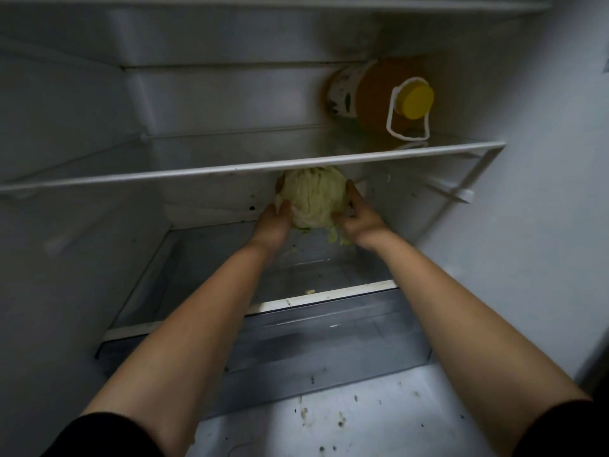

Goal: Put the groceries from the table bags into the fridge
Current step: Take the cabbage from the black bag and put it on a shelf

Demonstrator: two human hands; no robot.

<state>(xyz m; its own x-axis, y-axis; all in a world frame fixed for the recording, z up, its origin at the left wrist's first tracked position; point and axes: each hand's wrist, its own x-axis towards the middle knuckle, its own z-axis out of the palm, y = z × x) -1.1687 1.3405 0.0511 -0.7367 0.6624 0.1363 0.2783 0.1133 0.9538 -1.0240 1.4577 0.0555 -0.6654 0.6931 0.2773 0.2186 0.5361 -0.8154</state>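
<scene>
A pale green cabbage (313, 197) is at the back of the fridge's lower glass shelf (204, 258), just under the shelf above. My left hand (273, 222) cups its left side and my right hand (357, 216) cups its right side, fingers curled round it. Its top is hidden behind the upper shelf's white front edge (250, 169). Whether the cabbage rests on the shelf or is held just above it I cannot tell.
A big amber oil bottle (379, 97) with a yellow cap and white handle lies on its side at the right of the upper shelf. Below the lower shelf is a clear drawer (329, 338). Leaf scraps and crumbs dot the shelf and fridge floor (346, 417).
</scene>
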